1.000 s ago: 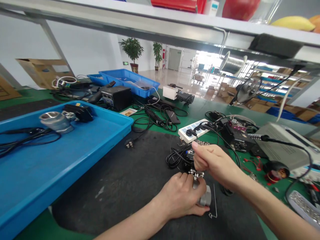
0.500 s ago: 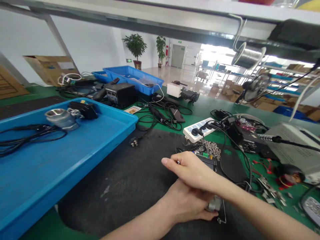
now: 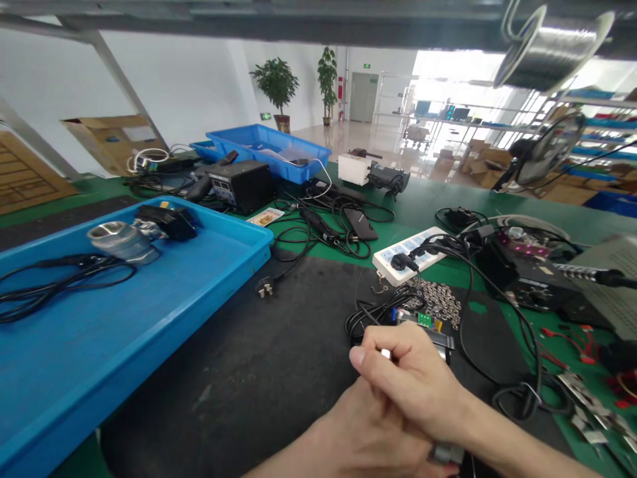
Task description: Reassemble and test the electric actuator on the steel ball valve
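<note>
The right hand lies over the left hand above a black mat, its fingers closed on a small pale part. The left hand's fingers are closed around a metal fitting, which is mostly hidden.

Blue tray, white power strip, washers.

We see a green worktop with a black mat on its near part. A blue tray, a power strip and cables lie there.

Bare left grip, bare right grip
</note>
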### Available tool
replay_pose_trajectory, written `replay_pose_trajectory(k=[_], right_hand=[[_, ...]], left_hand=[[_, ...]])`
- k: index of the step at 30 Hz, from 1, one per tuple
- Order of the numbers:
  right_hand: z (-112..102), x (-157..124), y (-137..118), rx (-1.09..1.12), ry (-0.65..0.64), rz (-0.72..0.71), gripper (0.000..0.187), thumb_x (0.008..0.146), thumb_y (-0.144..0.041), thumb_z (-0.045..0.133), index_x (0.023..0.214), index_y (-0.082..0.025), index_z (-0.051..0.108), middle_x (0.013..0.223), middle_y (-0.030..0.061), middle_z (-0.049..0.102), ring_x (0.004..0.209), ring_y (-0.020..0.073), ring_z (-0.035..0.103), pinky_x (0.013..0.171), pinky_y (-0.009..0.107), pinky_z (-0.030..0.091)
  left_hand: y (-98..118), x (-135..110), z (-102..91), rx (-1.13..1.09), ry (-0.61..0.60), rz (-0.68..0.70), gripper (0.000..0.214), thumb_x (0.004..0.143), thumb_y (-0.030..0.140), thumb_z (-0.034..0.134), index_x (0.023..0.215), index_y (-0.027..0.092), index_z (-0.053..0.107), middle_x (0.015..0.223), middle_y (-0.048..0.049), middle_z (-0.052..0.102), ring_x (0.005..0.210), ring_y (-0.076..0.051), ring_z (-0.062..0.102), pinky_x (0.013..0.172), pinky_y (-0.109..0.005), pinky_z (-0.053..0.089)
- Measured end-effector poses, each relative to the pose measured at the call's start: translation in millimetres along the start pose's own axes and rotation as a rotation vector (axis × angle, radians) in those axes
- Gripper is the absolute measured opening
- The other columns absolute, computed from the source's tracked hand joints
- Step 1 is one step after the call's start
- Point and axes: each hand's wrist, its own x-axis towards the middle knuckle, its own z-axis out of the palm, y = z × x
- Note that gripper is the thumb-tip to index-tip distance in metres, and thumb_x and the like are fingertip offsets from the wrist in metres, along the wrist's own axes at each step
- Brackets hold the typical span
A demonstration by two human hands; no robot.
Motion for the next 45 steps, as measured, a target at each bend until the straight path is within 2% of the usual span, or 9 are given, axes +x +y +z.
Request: replay_pose_trajectory(k=[7,12,15,18,22,27,31,36,45], right_hand=[[-1,3,0,-0.118,0.019,-0.030,0.042,0.101,-0.041,0.050,0.064,-0.020,0.044,0.060,-0.0075,0.039,0.057,0.0080,0.036,0.054,0.024,0.030],[-4,7,-34,-0.491,-0.077,-0.165,0.026,0.105,-0.037,0.045,0.118,-0.024,0.062,0.097,-0.0013,0.073,0.084,0.0123,0.066,0.079,0.025,0.045],[-20,-4,-64,-0.745,0.102,-0.260,0.033,0.104,-0.045,0.046,0.126,-0.024,0.060,0.095,0.0017,0.074,0.091,0.0172,0.070,0.080,0.028,0.049],[-41,-35,-75,-1.012,0.282,-0.284,0.030,0.103,-0.048,0.046,0.107,-0.025,0.065,0.091,0.0019,0.075,0.079,0.0177,0.072,0.067,0.028,0.049],[-65,-92,-47,-0.908,0.325,-0.099,0.019,0.104,-0.039,0.048,0.102,-0.029,0.063,0.070,-0.0078,0.071,0.057,0.0084,0.068,0.052,0.018,0.047],[-73,-135,3,-0.772,0.451,0.063,0.018,0.102,-0.038,0.053,0.110,-0.031,0.067,0.094,-0.0044,0.080,0.080,0.0114,0.076,0.071,0.017,0.056],[-71,-143,26,-0.687,0.450,0.045,0.019,0.102,-0.035,0.053,0.113,-0.031,0.067,0.109,-0.0026,0.080,0.090,0.0127,0.077,0.079,0.020,0.059],[-81,-152,43,-0.939,0.525,-0.047,0.016,0.096,-0.040,0.064,0.105,-0.031,0.072,0.099,-0.0036,0.081,0.083,0.0151,0.077,0.072,0.021,0.058],[-86,-148,37,-1.386,0.189,-0.120,0.016,0.100,-0.027,0.054,0.089,-0.023,0.065,0.075,0.0021,0.067,0.069,0.0202,0.064,0.063,0.033,0.041]], left_hand=[[-1,6,-13.0,0.037,0.143,0.038,0.065,0.094,0.068,0.049,0.136,0.019,0.058,0.127,-0.0091,0.071,0.119,-0.031,0.061,0.104,-0.043,0.044],[0,5,-23.0,0.026,0.086,0.036,0.073,0.095,0.066,0.050,0.152,0.021,0.040,0.144,-0.0098,0.061,0.130,-0.034,0.055,0.106,-0.046,0.044],[1,5,-18.9,0.006,0.068,0.002,0.074,0.091,0.072,0.050,0.145,0.021,0.047,0.132,-0.0133,0.066,0.122,-0.034,0.060,0.100,-0.046,0.048],[1,6,-15.2,0.019,0.068,-0.007,0.067,0.092,0.075,0.042,0.129,0.021,0.057,0.102,-0.0098,0.070,0.093,-0.029,0.068,0.079,-0.040,0.054],[1,6,-18.0,0.073,0.096,0.011,0.064,0.091,0.074,0.044,0.123,0.020,0.056,0.090,-0.0068,0.067,0.078,-0.026,0.066,0.065,-0.036,0.050],[1,7,-21.5,0.097,0.122,0.016,0.067,0.088,0.074,0.050,0.124,0.019,0.056,0.086,-0.0063,0.065,0.074,-0.025,0.064,0.063,-0.035,0.047],[2,8,-23.6,0.113,0.121,0.016,0.066,0.086,0.073,0.055,0.123,0.018,0.057,0.086,-0.0066,0.066,0.073,-0.024,0.064,0.063,-0.034,0.046],[2,9,-24.1,0.112,0.141,0.026,0.064,0.086,0.072,0.055,0.120,0.017,0.058,0.084,-0.0068,0.066,0.071,-0.025,0.064,0.062,-0.034,0.046],[1,12,-22.0,0.102,0.119,0.037,0.063,0.090,0.072,0.049,0.119,0.017,0.059,0.084,-0.0075,0.065,0.071,-0.025,0.064,0.061,-0.035,0.047]])
